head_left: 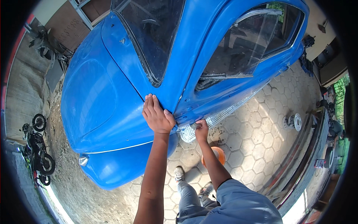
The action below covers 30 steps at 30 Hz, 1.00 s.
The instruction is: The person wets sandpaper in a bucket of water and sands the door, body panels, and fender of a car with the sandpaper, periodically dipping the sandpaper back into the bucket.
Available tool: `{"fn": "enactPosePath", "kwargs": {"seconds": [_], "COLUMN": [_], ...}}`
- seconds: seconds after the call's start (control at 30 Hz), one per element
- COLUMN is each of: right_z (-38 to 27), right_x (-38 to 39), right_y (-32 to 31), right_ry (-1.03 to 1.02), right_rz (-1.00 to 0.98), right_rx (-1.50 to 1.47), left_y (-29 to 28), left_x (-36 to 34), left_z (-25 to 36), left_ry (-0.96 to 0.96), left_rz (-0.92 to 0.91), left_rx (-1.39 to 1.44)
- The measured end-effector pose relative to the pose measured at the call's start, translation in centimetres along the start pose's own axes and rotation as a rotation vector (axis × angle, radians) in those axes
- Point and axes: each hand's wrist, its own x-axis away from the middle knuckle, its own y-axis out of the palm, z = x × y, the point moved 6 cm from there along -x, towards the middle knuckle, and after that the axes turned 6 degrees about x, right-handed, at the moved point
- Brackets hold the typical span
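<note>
Head view looks down on a bright blue car (112,93), and everything else sits around it. The left hand (156,115) lies flat on the car's painted body just beside the windscreen pillar, fingers together and stretched out, pressing rather than holding anything. The right hand (201,128) is lower, at the bottom front corner of the door, curled closed around something small and pale against the paint; I cannot tell what it is, perhaps a rubbing pad or a bit of abrasive paper.

An orange bucket (218,155) stands on the paving just below that corner, partly hidden by the right forearm and close to the person's shoes (179,173).

I'd say the risks are plain enough. A step back could tip the bucket, since it sits right by the feet. The flat hand could slide on glossy paint if weight shifts. The door seam and its lower corner could catch knuckles on a long stroke.

Room is generous away from the car: open hexagonal paving (257,138) to the door side, with loose metal hubs (292,121) well apart. A motorbike (35,149) is parked far off beyond the car's nose.
</note>
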Motion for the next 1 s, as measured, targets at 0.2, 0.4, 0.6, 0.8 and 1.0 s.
{"fn": "enactPosePath", "kwargs": {"seconds": [0.2,0.4,0.6,0.8,1.0], "right_z": [-10.4,-3.5,-12.1,-6.4,-10.0], "right_x": [2.0,-2.2,-0.7,-7.5,-0.1], "right_y": [0.1,-2.4,-3.1,-8.5,-2.7], "right_ry": [-0.156,0.036,-0.104,-0.174,-0.148], "right_rz": [0.085,0.300,0.216,0.506,0.335], "right_rx": [-0.441,-0.486,-0.485,-0.337,-0.114], "left_y": [-2.5,-0.7,-2.5,-1.5,-1.8], "left_x": [-0.9,-0.6,-0.6,-1.0,-0.6], "left_z": [-1.6,0.3,-1.2,-0.1,-1.1], "left_ry": [0.001,-0.002,0.021,0.035,0.019], "left_rz": [-0.015,-0.020,-0.025,-0.004,-0.027], "left_rx": [-0.066,-0.021,-0.069,-0.015,-0.052]}}
